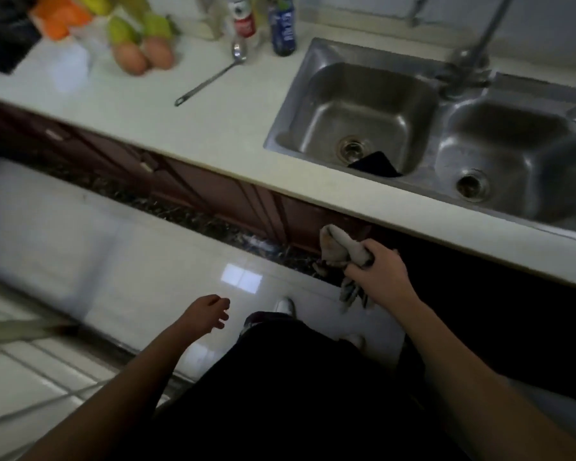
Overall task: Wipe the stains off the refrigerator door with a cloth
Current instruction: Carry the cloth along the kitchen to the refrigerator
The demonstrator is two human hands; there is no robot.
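My right hand [378,269] grips a crumpled grey cloth [341,247] below the edge of the white countertop, in front of the brown cabinet doors. Part of the cloth hangs down under the fist. My left hand [208,312] hangs over the tiled floor with loosely curled fingers and holds nothing. No refrigerator door is in view.
A white countertop [213,121] runs across the top, with a steel double sink [439,104] and tap at the right, a long spoon [213,73], bottles [281,26], eggs [142,54] and vegetables. A dark item lies in the left basin. Glossy floor tiles [80,254] spread below.
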